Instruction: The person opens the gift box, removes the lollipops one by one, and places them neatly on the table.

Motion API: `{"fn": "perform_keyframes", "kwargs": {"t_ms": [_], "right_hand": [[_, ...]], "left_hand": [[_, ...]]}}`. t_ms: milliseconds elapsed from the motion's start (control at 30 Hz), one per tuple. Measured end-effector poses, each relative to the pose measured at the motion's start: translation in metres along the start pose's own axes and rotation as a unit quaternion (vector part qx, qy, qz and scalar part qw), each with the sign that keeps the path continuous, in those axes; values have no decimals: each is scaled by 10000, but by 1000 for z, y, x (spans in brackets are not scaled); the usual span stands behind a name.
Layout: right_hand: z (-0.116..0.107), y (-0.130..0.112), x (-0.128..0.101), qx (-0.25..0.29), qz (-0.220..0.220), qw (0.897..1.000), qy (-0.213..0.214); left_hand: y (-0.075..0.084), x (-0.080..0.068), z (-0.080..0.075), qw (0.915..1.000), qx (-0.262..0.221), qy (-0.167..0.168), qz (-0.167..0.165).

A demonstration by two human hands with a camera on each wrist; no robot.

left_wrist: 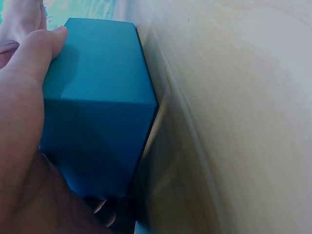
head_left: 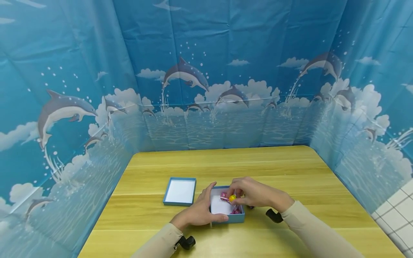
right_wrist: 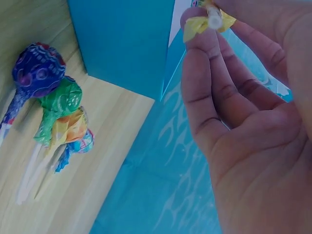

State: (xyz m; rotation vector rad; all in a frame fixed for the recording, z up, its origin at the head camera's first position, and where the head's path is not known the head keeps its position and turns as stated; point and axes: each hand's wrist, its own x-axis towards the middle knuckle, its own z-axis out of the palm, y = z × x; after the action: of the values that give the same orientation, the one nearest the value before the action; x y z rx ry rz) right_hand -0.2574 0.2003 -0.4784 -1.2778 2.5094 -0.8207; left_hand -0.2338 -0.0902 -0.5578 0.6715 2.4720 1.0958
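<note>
Currently the right hand (head_left: 255, 193) pinches a yellow-wrapped lollipop (head_left: 232, 197) by its stick, thumb and fingertips closed on it, over the open blue box (head_left: 226, 218). Left hand (head_left: 201, 211) clasps the box's left wall, thumb along the near rim, palm against the outside.

Judgement: best to keep the left hand pressing the box flat against the table (head_left: 290, 172) so it cannot slide, and lower the sweet head-first toward the bare white floor, clear of the pink ones (head_left: 236, 211) already in the near right corner; release only once the stick sits inside the rim.

Box lies near the table's front edge, centred, between both hands. Its lid (head_left: 180, 191) rests just left. Spare lollipops (right_wrist: 48, 114) lie on the table beside the box's right wall, under the right hand.
</note>
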Motion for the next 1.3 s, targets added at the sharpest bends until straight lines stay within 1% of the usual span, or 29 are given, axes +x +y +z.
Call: {"fn": "perform_keyframes", "kwargs": {"t_ms": [333,667,833,933,1167,1300], "right_hand": [[-1,7,-14,-190,195,9992,298],[-3,11,-28,-75,124,9985,527],[-3,13,-34,-5,239,9981,570],[-3,16,-37,32,219,9978,619],[-1,21,-43,-132,137,9973,716],[2,23,-46,-131,146,9968,775]], "left_hand": [[-1,0,2,9999,48,75,-81],[2,-2,0,9998,96,61,-150],[3,-2,0,9999,34,62,-113],[3,-2,1,9999,17,65,-93],[3,0,0,9999,9,118,-59],[2,-1,-1,9999,-3,147,-32]]}}
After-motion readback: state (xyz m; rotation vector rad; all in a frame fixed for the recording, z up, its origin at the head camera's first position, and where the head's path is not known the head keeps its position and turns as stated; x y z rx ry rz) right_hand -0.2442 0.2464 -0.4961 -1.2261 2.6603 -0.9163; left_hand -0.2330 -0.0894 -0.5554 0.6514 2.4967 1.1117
